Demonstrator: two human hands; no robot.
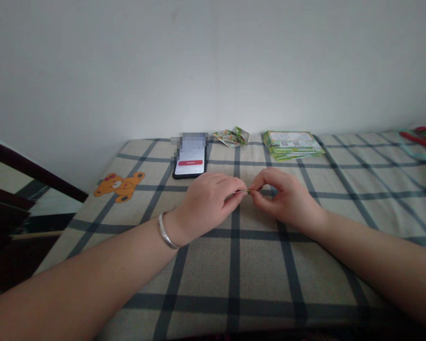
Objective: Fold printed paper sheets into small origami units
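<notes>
Over the checked tablecloth (pixel 206 274), my left hand (pixel 211 196) and my right hand (pixel 287 194) meet fingertip to fingertip. Between them is a thin slip of paper (pixel 248 191), seen nearly edge-on, with a bit of green showing. Thumb and forefinger of the right hand pinch its right end in a ring shape. The left fingers close over its other end and hide most of it. A silver bangle (pixel 166 232) circles the left wrist.
Behind the left hand lies a phone (pixel 190 158) with a lit screen. Folded green printed papers (pixel 232 136) and a stack of green leaflets (pixel 293 143) sit by the wall. A teddy bear picture (pixel 119 186) is at left; red cord-like things (pixel 424 137) lie far right.
</notes>
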